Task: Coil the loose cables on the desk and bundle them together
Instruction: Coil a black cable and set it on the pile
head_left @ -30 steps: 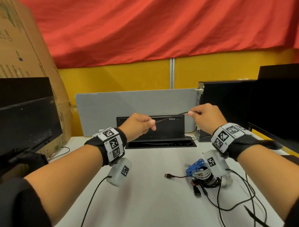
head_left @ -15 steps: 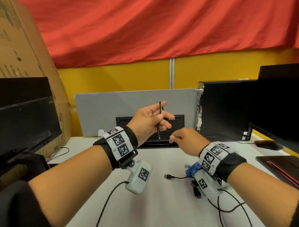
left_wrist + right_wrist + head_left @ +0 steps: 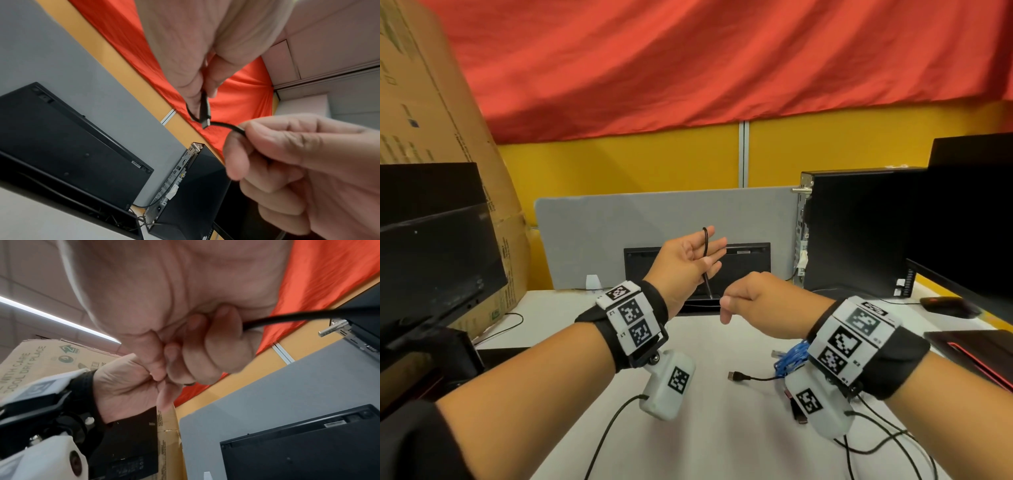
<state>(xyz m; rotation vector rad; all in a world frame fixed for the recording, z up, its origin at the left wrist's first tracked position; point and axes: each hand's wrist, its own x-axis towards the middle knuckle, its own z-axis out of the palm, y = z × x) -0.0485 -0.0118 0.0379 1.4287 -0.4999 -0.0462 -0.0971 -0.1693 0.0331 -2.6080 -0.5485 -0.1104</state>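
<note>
My left hand (image 3: pixel 697 255) is raised, palm towards me and fingers nearly straight. A thin black cable (image 3: pixel 705 241) runs over its fingers, and in the left wrist view the thumb and a finger pinch the cable's plug end (image 3: pixel 205 112). Just below and to the right, my right hand (image 3: pixel 743 299) is curled into a fist round the same cable (image 3: pixel 287 318), a short way from the plug. On the desk lie a blue cable bundle (image 3: pixel 791 356), a black USB lead (image 3: pixel 738 376) and loose black cables (image 3: pixel 887 442), partly hidden by my right wrist.
A grey divider (image 3: pixel 619 222) and an upright black keyboard (image 3: pixel 743 260) stand at the back of the white desk (image 3: pixel 705 428). A PC tower (image 3: pixel 859 233) and mouse (image 3: pixel 945 305) are on the right, a monitor (image 3: pixel 431 260) and cardboard box (image 3: pixel 431 102) on the left.
The cable was stretched level between both hands. My left hand has since turned palm-up with fingers spread, and my right hand has dropped down-left beneath it, taking the cable over the left fingers.
</note>
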